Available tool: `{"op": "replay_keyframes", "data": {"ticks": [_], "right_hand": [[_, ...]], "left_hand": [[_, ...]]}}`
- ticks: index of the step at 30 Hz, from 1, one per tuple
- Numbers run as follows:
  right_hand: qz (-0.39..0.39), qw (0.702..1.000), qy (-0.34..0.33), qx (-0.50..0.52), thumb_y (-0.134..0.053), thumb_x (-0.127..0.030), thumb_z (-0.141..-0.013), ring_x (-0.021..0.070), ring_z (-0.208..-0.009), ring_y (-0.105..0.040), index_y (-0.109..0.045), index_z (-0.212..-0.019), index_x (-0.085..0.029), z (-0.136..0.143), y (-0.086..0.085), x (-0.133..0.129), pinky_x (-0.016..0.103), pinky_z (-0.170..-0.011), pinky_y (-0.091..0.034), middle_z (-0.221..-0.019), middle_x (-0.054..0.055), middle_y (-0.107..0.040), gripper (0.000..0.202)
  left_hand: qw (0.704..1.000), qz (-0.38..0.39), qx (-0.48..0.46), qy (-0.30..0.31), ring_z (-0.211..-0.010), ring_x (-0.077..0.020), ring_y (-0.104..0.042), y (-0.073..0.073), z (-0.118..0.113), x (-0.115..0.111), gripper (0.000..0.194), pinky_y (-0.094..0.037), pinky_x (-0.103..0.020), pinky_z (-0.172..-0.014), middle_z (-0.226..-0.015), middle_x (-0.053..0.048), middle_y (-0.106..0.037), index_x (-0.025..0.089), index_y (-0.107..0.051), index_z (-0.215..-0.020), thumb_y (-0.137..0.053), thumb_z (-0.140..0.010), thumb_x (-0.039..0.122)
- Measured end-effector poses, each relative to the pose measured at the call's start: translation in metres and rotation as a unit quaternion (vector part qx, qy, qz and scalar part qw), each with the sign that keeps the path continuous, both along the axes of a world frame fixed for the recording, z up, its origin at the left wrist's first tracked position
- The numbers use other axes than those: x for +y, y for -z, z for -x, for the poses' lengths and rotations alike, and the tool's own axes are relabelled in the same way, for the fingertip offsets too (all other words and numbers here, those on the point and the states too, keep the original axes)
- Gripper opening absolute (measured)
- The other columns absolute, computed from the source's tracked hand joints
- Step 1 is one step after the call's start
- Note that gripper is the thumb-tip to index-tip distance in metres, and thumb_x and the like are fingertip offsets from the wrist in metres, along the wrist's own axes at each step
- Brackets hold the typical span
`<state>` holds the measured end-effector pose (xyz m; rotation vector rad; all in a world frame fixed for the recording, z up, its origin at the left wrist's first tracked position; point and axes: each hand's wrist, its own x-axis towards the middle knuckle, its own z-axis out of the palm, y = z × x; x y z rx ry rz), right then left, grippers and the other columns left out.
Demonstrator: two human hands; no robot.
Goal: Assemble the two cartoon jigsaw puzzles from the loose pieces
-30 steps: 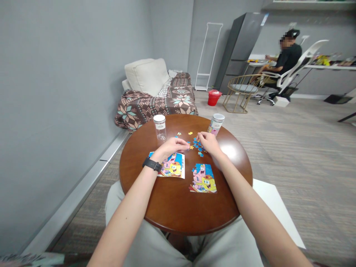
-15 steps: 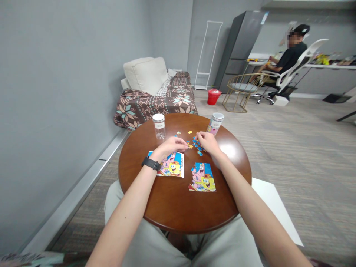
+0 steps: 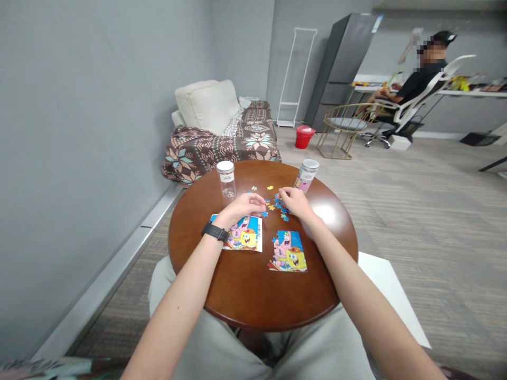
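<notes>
Fingers [image 3: 260, 200] of left hand [image 3: 242, 206] and right hand [image 3: 296, 202], pinched or parted I cannot tell, flank loose puzzle pieces [image 3: 284, 217], the right hand nearer most

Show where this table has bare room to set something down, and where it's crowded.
Bare: the near strip of the table, between the partly built puzzle and the near edge; also right of the right forearm, out to the edge. Crowded: between the left hand and right hand, among loose puzzle pieces.
</notes>
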<state>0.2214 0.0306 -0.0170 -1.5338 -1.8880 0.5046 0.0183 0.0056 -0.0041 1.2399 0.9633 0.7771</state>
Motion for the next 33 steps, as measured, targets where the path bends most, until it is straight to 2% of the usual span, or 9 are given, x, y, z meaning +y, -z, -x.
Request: {"op": "replay_keyframes", "data": {"ticks": [10, 16, 19, 22, 28, 33], "right_hand": [[-0.001, 0.998, -0.056, -0.02, -0.038, -0.037, -0.09, 0.0147, -0.057, -0.054, -0.064, -0.071, -0.018, 0.001, 0.0, -0.001, 0.024, -0.061, -0.037, -0.057, 0.0, -0.059, 0.037], [0.006, 0.998, -0.06, -0.032, -0.038, -0.037, -0.09, 0.0147, -0.057, -0.055, -0.065, -0.073, -0.018, 0.0, 0.001, 0.0, 0.024, -0.061, -0.037, -0.056, 0.0, -0.059, 0.037], [0.011, 0.998, -0.056, -0.032, -0.039, -0.037, -0.09, 0.0148, -0.058, -0.056, -0.065, -0.072, -0.018, 0.0, 0.001, 0.0, 0.024, -0.061, -0.037, -0.058, 0.001, -0.061, 0.037], [0.012, 0.999, -0.027, -0.026, -0.039, -0.037, -0.089, 0.0152, -0.06, -0.057, -0.066, -0.072, -0.018, 0.0, 0.0, 0.0, 0.024, -0.06, -0.037, -0.06, 0.002, -0.063, 0.037], [-0.009, 0.996, 0.074, -0.052, -0.039, -0.034, -0.088, 0.0179, -0.064, -0.059, -0.068, -0.069, -0.019, -0.007, -0.002, 0.001, 0.026, -0.061, -0.037, -0.063, 0.005, -0.065, 0.038], [-0.008, 0.986, 0.14, -0.09, -0.04, -0.03, -0.087, 0.0233, -0.074, -0.063, -0.069, -0.07, -0.018, -0.016, -0.004, 0.001, 0.028, -0.064, -0.039, -0.073, 0.011, -0.069, 0.036]], "left_hand": [[1.0, -0.01, -0.006, -0.011, -0.07, -0.0096, -0.063, 0.003, -0.001, 0.002, 0.024, -0.055, -0.027, -0.069, -0.082, -0.002, -0.063, 0.01, -0.061, -0.082, -0.078, -0.064, 0.005], [1.0, -0.006, -0.01, -0.01, -0.072, -0.011, -0.064, 0.002, 0.0, 0.0, 0.025, -0.055, -0.031, -0.074, -0.083, -0.003, -0.066, 0.01, -0.061, -0.083, -0.079, -0.065, 0.008], [1.0, -0.002, -0.005, -0.025, -0.077, -0.0129, -0.066, 0.0, -0.001, -0.001, 0.023, -0.055, -0.03, -0.074, -0.084, -0.005, -0.068, 0.01, -0.06, -0.082, -0.076, -0.066, 0.004], [0.999, -0.004, -0.001, -0.039, -0.082, -0.0138, -0.066, 0.0, -0.002, 0.001, 0.025, -0.055, -0.028, -0.073, -0.081, -0.005, -0.068, 0.01, -0.059, -0.079, -0.073, -0.063, -0.004], [0.999, -0.037, 0.02, -0.033, -0.073, -0.0102, -0.064, 0.004, 0.0, 0.004, 0.027, -0.054, -0.025, -0.07, -0.076, -0.002, -0.066, 0.011, -0.062, -0.078, -0.069, -0.06, -0.008], [0.984, -0.082, 0.15, -0.042, -0.067, -0.0128, -0.064, 0.01, 0.0, 0.009, 0.026, -0.052, -0.025, -0.067, -0.066, 0.0, -0.064, 0.012, -0.059, -0.073, -0.069, -0.058, -0.008]]}}
